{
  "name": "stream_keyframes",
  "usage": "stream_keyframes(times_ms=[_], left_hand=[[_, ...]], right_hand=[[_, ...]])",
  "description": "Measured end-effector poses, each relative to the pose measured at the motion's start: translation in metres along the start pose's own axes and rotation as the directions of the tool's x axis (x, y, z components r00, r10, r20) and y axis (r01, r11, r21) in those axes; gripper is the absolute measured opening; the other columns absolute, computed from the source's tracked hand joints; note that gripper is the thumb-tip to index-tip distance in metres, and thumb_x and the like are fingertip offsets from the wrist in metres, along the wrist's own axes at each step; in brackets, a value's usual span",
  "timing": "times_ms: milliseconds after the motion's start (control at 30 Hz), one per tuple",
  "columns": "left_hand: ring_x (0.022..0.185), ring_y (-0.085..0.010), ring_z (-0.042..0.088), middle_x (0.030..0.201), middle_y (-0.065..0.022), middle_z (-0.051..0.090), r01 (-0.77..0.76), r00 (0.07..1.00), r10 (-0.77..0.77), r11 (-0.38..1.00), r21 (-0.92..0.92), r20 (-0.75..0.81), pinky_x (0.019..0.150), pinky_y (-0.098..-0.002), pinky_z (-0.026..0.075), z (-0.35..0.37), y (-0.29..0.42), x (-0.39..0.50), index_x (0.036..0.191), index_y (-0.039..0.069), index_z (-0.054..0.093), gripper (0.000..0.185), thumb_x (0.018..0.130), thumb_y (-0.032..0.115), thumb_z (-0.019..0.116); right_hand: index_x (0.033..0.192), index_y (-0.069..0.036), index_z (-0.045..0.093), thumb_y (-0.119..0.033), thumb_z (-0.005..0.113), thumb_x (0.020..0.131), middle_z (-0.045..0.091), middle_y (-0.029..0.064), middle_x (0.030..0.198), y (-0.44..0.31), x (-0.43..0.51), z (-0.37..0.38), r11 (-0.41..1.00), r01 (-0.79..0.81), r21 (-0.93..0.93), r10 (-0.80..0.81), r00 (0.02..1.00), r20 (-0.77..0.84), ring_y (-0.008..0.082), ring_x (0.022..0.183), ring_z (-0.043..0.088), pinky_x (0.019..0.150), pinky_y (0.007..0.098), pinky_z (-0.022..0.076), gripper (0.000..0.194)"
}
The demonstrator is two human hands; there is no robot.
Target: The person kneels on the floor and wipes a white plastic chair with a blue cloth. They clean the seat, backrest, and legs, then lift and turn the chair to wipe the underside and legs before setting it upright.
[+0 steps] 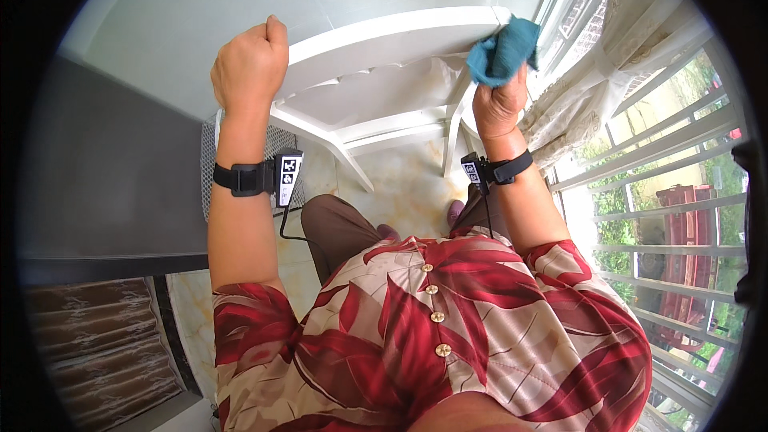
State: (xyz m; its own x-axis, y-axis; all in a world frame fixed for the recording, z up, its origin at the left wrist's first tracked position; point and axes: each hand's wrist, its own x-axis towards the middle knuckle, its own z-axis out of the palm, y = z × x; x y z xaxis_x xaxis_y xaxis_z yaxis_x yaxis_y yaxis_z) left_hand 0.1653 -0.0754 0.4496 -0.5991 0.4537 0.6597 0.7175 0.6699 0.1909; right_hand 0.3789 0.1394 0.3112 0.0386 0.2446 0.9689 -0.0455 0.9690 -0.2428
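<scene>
In the head view, a white chair (390, 33) with a curved top rail stands before me. My left hand (251, 66) is curled into a fist over the left end of that rail, and its fingers hide the part it grips. A crumpled teal cloth (510, 51) is in my right hand (501, 102), held at the rail's right end. The cloth is slightly blurred and covers the fingertips, and I cannot tell whether it touches the rail. Each wrist wears a black strap with a small cabled device.
Dark grey furniture (114, 174) stands at the left, beside a metal mesh item (291, 138) partly behind my left forearm. On the right are a barred window (666, 210) and a tied lace curtain (582, 96). The chair stands on a marbled tile floor (402, 186).
</scene>
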Motion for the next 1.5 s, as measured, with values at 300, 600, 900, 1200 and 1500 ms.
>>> stream_keyframes(times_ms=[300, 600, 900, 1200, 1500], left_hand=[[0.067, -0.0401, 0.064, 0.07, -0.0158, 0.069, 0.023, 1.0, -0.023, 1.0, 0.009, 0.013, 0.063, -0.0478, 0.051, 0.002, 0.0, -0.001, 0.072, 0.012, 0.073, 0.049, 0.097, 0.044, 0.047], [0.067, -0.0397, 0.064, 0.07, -0.015, 0.069, 0.031, 0.999, -0.031, 0.999, -0.016, 0.009, 0.063, -0.0473, 0.052, 0.001, 0.0, -0.001, 0.073, 0.011, 0.073, 0.048, 0.097, 0.044, 0.047], [0.079, -0.0445, 0.065, 0.081, -0.0195, 0.069, 0.076, 0.992, -0.074, 0.997, -0.013, 0.104, 0.071, -0.0502, 0.052, -0.002, 0.0, 0.001, 0.085, 0.012, 0.075, 0.047, 0.097, 0.048, 0.048], [0.08, -0.0452, 0.065, 0.082, -0.0199, 0.069, 0.056, 0.995, -0.055, 0.998, -0.007, 0.085, 0.071, -0.0509, 0.052, -0.002, 0.0, 0.0, 0.086, 0.011, 0.075, 0.047, 0.097, 0.047, 0.048], [0.081, -0.0448, 0.065, 0.084, -0.0198, 0.07, 0.074, 0.991, -0.071, 0.997, -0.02, 0.113, 0.071, -0.0503, 0.053, -0.003, 0.0, 0.0, 0.086, 0.011, 0.075, 0.047, 0.097, 0.048, 0.047]], right_hand=[[0.108, 0.0, 0.067, 0.01, 0.064, 0.084, 0.065, 0.0184, 0.118, -0.021, 0.03, -0.026, 0.988, -0.151, 0.033, 0.151, 0.989, 0.003, 0.0314, 0.104, 0.065, 0.09, 0.0351, 0.0515, 0.027], [0.13, 0.001, 0.051, -0.008, 0.068, 0.095, 0.062, 0.0138, 0.128, 0.01, 0.013, 0.011, 0.917, -0.336, 0.214, 0.361, 0.928, -0.089, 0.0212, 0.109, 0.062, 0.096, 0.0352, 0.0492, 0.04], [0.121, -0.002, 0.062, -0.008, 0.072, 0.093, 0.069, 0.0083, 0.111, -0.001, 0.01, -0.018, 0.808, -0.531, 0.256, 0.546, 0.838, 0.014, 0.0179, 0.099, 0.065, 0.09, 0.031, 0.0507, 0.03], [0.129, 0.001, 0.059, -0.011, 0.05, 0.107, 0.065, 0.0116, 0.117, -0.003, 0.034, 0.011, 0.976, -0.194, 0.096, 0.197, 0.98, -0.028, 0.0204, 0.102, 0.06, 0.095, 0.0311, 0.0469, 0.027], [0.119, 0.002, 0.06, -0.013, 0.054, 0.104, 0.065, 0.0101, 0.09, -0.006, -0.018, -0.01, 0.786, -0.618, 0.012, 0.611, 0.779, 0.145, 0.0203, 0.078, 0.061, 0.072, 0.0343, 0.051, 0.021]])
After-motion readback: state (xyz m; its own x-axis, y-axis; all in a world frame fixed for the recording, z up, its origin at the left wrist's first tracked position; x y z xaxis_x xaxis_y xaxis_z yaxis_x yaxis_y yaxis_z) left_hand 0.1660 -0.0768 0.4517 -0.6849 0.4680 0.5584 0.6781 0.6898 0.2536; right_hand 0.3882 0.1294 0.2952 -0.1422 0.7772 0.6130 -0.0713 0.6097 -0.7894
